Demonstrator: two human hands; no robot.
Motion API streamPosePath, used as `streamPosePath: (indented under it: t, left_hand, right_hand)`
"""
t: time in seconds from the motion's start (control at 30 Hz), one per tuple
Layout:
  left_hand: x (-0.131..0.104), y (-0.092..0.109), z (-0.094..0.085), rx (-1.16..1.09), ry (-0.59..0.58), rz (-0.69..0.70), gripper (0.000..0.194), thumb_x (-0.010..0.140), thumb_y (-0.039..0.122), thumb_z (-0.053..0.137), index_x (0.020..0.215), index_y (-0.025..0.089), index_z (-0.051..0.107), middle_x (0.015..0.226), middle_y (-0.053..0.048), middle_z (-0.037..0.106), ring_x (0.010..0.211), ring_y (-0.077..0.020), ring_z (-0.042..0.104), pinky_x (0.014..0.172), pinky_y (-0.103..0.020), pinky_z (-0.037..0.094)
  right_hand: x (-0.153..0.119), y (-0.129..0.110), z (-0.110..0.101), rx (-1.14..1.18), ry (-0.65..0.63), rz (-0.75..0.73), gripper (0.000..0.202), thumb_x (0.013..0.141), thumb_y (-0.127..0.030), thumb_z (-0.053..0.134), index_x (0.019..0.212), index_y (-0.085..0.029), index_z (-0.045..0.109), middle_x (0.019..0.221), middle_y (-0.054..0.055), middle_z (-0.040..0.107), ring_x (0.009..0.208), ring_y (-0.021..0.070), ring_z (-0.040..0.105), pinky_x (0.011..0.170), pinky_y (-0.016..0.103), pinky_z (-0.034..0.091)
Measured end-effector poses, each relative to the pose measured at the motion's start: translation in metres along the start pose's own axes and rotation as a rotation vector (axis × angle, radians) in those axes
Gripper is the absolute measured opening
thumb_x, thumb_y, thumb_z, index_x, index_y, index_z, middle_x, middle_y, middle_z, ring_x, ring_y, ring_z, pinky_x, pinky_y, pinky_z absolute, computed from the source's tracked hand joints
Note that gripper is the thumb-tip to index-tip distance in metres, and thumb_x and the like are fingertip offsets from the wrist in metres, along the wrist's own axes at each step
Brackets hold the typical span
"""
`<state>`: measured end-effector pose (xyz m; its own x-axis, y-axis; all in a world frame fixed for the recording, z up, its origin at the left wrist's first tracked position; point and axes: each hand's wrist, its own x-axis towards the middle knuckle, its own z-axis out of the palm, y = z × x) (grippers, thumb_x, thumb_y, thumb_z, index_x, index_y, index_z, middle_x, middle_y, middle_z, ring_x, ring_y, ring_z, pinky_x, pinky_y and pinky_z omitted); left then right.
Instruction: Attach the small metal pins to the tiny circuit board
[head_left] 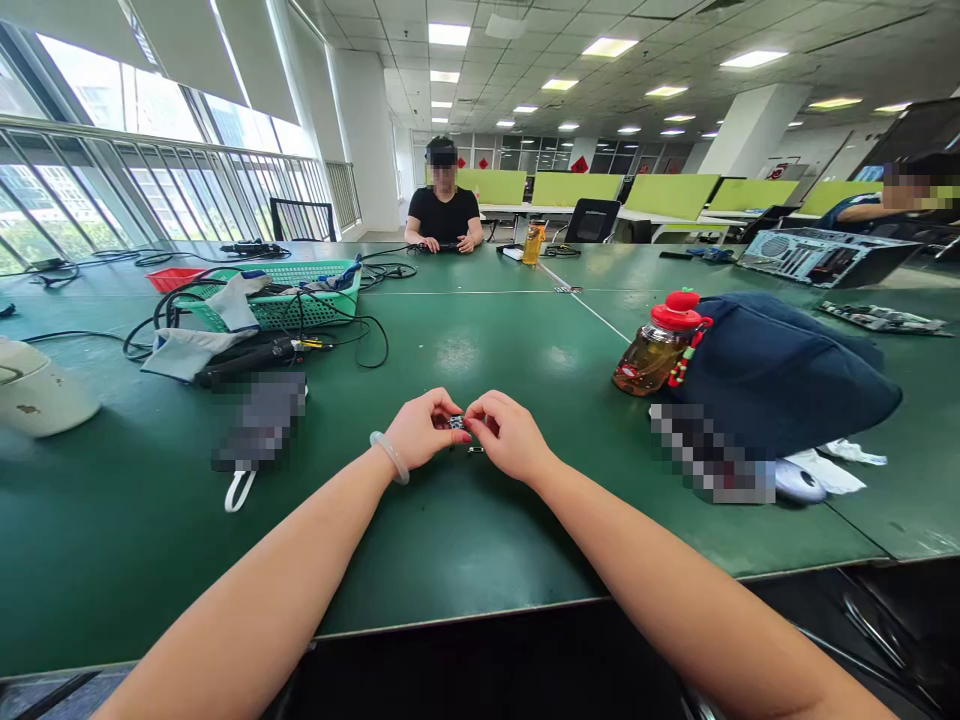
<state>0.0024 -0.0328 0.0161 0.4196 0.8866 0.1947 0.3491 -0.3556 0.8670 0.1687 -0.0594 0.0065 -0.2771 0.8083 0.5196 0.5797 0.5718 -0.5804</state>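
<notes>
My left hand (424, 430), with a pale bangle on the wrist, and my right hand (510, 435) meet over the green table (450, 560). Together their fingertips pinch a small dark part (457, 422), mostly hidden by the fingers. A tiny metal piece (475, 450) lies on the table just below the hands.
A green basket (300, 295) with cables and cloth sits far left, a white helmet-like object (37, 390) at the left edge. A red-capped bottle (660, 350) leans on a dark blue bag (780, 370) at right. A person sits across the table; another sits far right by an open computer case (825, 255).
</notes>
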Motion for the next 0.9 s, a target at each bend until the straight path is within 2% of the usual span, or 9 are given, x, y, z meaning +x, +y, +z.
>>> streamPosePath:
  t: [0.23, 0.33, 0.43, 0.53, 0.7, 0.8, 0.9]
  left_hand:
    - [0.000, -0.002, 0.000, 0.082, -0.004, 0.021, 0.032, 0.057, 0.031, 0.072, 0.073, 0.017, 0.048, 0.064, 0.004, 0.054, 0.058, -0.0100, 0.049, 0.058, -0.024, 0.042]
    - [-0.001, 0.000, -0.001, 0.139, -0.005, 0.038, 0.030, 0.058, 0.031, 0.072, 0.072, 0.018, 0.048, 0.063, 0.004, 0.054, 0.059, -0.0105, 0.049, 0.058, -0.024, 0.042]
    - [-0.002, 0.002, -0.001, 0.231, 0.002, 0.057, 0.028, 0.059, 0.031, 0.071, 0.072, 0.018, 0.049, 0.063, 0.003, 0.054, 0.059, -0.0114, 0.050, 0.058, -0.025, 0.041]
    - [-0.002, 0.002, -0.001, 0.333, -0.019, 0.072, 0.026, 0.060, 0.033, 0.070, 0.073, 0.018, 0.052, 0.062, 0.004, 0.054, 0.059, -0.0118, 0.050, 0.057, -0.025, 0.040]
    - [-0.002, 0.002, 0.000, 0.391, -0.052, 0.076, 0.025, 0.061, 0.033, 0.069, 0.075, 0.019, 0.053, 0.062, 0.004, 0.053, 0.059, -0.0121, 0.049, 0.056, -0.024, 0.038]
    - [0.000, 0.000, -0.002, 0.428, -0.073, 0.069, 0.022, 0.064, 0.032, 0.066, 0.077, 0.020, 0.054, 0.064, 0.003, 0.055, 0.060, -0.0128, 0.051, 0.058, -0.024, 0.039]
    - [0.002, -0.006, -0.007, 0.470, -0.028, 0.018, 0.021, 0.064, 0.031, 0.066, 0.078, 0.020, 0.055, 0.066, 0.002, 0.058, 0.062, -0.0138, 0.053, 0.059, -0.025, 0.040]
  right_hand:
    - [0.002, -0.001, -0.002, -0.005, -0.045, 0.052, 0.007, 0.081, -0.022, 0.050, 0.078, -0.019, 0.055, 0.081, 0.000, 0.055, 0.060, 0.0089, 0.044, 0.060, 0.022, 0.037]
    - [0.003, 0.001, -0.001, 0.010, -0.033, 0.133, 0.008, 0.080, -0.027, 0.052, 0.082, -0.020, 0.053, 0.079, -0.001, 0.055, 0.058, 0.0084, 0.044, 0.058, 0.021, 0.036]
    - [0.004, 0.007, 0.002, 0.029, -0.138, 0.214, 0.017, 0.083, -0.035, 0.046, 0.079, -0.020, 0.051, 0.071, -0.003, 0.055, 0.057, 0.0087, 0.044, 0.053, 0.020, 0.033]
    - [0.003, 0.010, 0.004, 0.003, -0.264, 0.179, 0.027, 0.087, -0.035, 0.039, 0.068, -0.018, 0.049, 0.064, -0.003, 0.053, 0.057, 0.0085, 0.043, 0.053, 0.020, 0.030]
    - [0.003, 0.009, 0.003, -0.096, -0.253, 0.119, 0.028, 0.087, -0.033, 0.040, 0.065, -0.018, 0.048, 0.062, -0.003, 0.051, 0.056, 0.0081, 0.040, 0.052, 0.020, 0.027]
    - [0.003, 0.012, -0.001, -0.119, -0.298, 0.131, 0.027, 0.087, -0.033, 0.040, 0.068, -0.018, 0.053, 0.064, -0.003, 0.053, 0.057, 0.0082, 0.043, 0.052, 0.021, 0.027]
    - [0.002, 0.017, -0.005, -0.111, -0.381, 0.122, 0.014, 0.082, -0.033, 0.052, 0.080, -0.021, 0.059, 0.069, -0.003, 0.056, 0.062, 0.0085, 0.047, 0.055, 0.020, 0.030]
